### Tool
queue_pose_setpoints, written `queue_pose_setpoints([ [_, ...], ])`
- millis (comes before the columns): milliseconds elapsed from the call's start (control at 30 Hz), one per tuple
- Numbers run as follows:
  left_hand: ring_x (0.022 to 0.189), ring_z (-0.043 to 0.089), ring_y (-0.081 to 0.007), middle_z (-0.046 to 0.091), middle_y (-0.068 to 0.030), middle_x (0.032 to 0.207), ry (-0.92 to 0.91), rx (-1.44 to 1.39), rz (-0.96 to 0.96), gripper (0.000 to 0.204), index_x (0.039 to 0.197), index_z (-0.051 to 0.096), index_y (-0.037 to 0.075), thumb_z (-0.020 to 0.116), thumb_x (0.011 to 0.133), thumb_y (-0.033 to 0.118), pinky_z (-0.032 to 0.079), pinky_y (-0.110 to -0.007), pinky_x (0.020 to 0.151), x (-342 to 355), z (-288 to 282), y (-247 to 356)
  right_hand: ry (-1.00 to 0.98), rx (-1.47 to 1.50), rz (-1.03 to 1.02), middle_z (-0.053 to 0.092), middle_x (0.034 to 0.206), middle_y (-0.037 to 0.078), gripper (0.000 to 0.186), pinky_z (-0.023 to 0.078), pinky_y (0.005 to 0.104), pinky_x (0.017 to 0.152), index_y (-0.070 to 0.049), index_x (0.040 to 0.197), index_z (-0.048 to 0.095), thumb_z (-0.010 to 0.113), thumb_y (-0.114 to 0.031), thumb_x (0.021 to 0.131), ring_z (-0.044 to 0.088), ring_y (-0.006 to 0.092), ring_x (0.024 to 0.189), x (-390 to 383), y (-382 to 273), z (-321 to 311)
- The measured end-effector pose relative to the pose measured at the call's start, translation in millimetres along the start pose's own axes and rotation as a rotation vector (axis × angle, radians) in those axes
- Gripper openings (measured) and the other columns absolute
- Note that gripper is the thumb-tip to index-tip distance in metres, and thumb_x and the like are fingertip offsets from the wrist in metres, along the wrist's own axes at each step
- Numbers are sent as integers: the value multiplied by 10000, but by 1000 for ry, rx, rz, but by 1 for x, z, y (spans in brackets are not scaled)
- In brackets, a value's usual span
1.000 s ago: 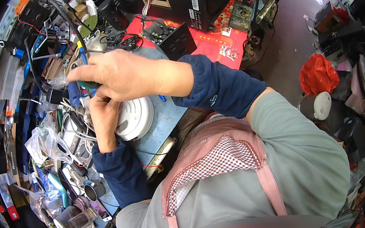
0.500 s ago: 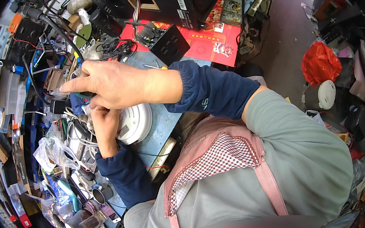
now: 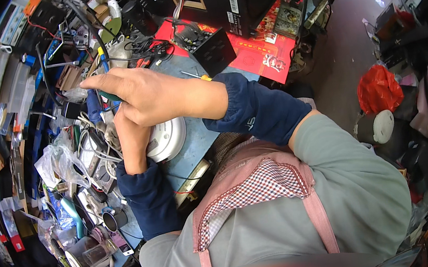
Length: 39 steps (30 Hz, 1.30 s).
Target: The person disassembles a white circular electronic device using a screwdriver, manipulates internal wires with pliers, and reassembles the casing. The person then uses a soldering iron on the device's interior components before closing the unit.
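Observation:
My right hand reaches left across the bench, its index finger pointing left and its other fingers curled under. A small dark green thing shows below that finger, mostly covered, so its kind is unclear. Tucked against the underside of the right hand, my left hand has its fingers hidden. Beside the left wrist, a round white casing lies on the blue bench top. Past my right wrist is a screwdriver with a yellow handle.
A big black cabinet with a square cutout stands at the back, near a small black box with wires on red paper. Cables, plastic bags and tools crowd the left. A clear jug sits near left.
The whole view has shifted slightly, bench things appearing further right. My right hand now overlaps my left fingers more, hiding the pinch seen earlier.

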<state>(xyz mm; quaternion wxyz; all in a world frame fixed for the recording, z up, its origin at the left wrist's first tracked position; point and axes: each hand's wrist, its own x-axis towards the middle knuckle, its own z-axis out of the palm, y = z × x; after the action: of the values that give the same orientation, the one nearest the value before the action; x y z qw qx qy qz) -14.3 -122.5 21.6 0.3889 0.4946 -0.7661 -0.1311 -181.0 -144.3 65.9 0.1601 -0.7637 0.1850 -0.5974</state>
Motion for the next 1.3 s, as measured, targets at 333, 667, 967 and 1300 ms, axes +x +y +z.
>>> queue_pose_setpoints([
  [333,892,781,-229,824,-179,982,-64,-77,-17,181,1092,779,-43,780,927,30,591,-388,788,1,-11,11,88,-153,-74,627,1203,237,867,613,490,911,-223,1611,551,867,-142,807,705,447,1021,-3,-5,4],
  [667,811,791,-319,804,-185,876,54,69,81,170,1037,771,-50,779,915,67,582,-435,718,0,-2,8,-153,-104,36,654,1148,231,736,616,501,860,-197,1539,625,817,-95,836,714,431,1016,6,-19,-4],
  [967,755,774,-221,787,-173,815,-13,-111,-133,86,937,778,-48,789,899,29,576,-375,686,-2,-9,22,14,-244,41,605,1248,198,909,608,495,903,-212,1658,500,884,-146,837,687,422,1070,-1,-19,-7],
  [1300,811,738,-150,821,-81,897,43,-348,-109,95,1000,773,-42,797,917,-4,585,-335,751,-5,0,13,-112,-128,140,602,1208,189,816,613,500,858,-188,1591,549,817,-51,833,704,425,1011,5,-12,-12],
])
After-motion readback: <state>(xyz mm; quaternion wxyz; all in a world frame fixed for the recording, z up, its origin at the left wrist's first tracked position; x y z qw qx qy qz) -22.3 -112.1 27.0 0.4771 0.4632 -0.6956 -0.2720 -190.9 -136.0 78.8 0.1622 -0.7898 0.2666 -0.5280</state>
